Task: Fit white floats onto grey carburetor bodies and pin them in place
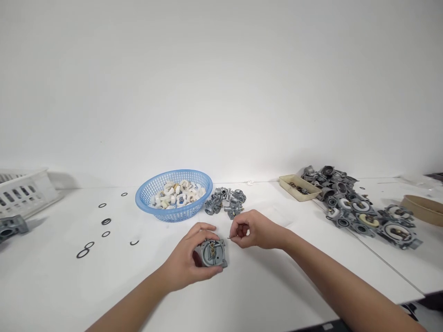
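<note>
While our left hand (pixel 185 260) grips a metal body (pixel 212 252) low in the middle of the view, our right hand (pixel 254 230) pinches a thin pin (pixel 229 238) just beside it. Left thumb along the near side of the body, fingers over the far side, closed firmly on it; its open face is turned up towards us, brass parts at the centre. We cannot tell whether it touches the table (pixel 256 290). Right thumb and forefinger narrow, tips together on the pin, whose free end points left at the body, a small gap between. Behind the hands we note a blue basket (pixel 180 215) of white floats (pixel 182 199), and at its right a small cluster of loose bodies (pixel 235 203). To the left, black rings (pixel 106 224) lie scattered, one of them a mere arc; beyond them, at the edge of view, a white crate (pixel 26 192). On the right we log a cream tray (pixel 309 197) of small dark parts, then a heap of bodies (pixel 335 186), the nearer ones fitted with white or yellowish floats, and a brown bowl (pixel 420 213) partly out of view.
</note>
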